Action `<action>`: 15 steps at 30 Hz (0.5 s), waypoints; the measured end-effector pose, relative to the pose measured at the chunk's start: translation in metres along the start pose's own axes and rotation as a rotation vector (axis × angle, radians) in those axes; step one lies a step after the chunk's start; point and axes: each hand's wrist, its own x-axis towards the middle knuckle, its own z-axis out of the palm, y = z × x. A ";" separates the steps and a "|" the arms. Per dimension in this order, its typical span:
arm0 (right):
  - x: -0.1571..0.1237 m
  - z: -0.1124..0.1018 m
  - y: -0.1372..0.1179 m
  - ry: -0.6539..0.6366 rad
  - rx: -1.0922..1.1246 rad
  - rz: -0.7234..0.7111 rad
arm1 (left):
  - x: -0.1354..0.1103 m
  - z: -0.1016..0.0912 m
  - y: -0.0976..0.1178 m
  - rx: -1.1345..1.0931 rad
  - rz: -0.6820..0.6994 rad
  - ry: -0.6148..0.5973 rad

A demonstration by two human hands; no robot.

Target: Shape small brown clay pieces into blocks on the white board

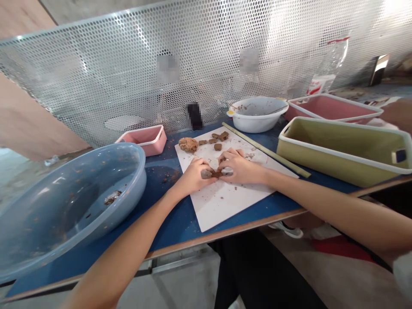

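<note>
Over a white board (212, 210), my left hand (191, 177) and my right hand (241, 168) meet around a small piece of brown clay (217, 174), pinching it from both sides. Greyish patches show by the fingertips of both hands; I cannot make out what they are. Just beyond the hands, a rough tan lump of clay (188, 144) rests on the board's far left corner. Several short clay pieces (218, 146) lie to its right. Crumbs are scattered on the board. A long greenish stick (267, 150) lies along the board's right side.
A large blue basin (137, 171) stands left, with a small pink box (156, 146) behind it. A white bowl (255, 125), an olive bin (322, 156), a pink bin (337, 103) and a plastic bottle (326, 71) are at the right. A perforated metal screen (199, 38) borders the back.
</note>
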 end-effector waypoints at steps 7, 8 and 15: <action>-0.002 -0.007 0.001 -0.007 -0.040 -0.022 | -0.001 0.000 -0.002 -0.014 -0.022 0.010; -0.002 -0.006 0.002 -0.004 -0.042 -0.030 | -0.001 0.000 -0.002 -0.013 -0.012 0.007; -0.001 0.003 0.002 0.017 -0.021 -0.053 | -0.001 0.001 -0.002 -0.008 0.021 -0.011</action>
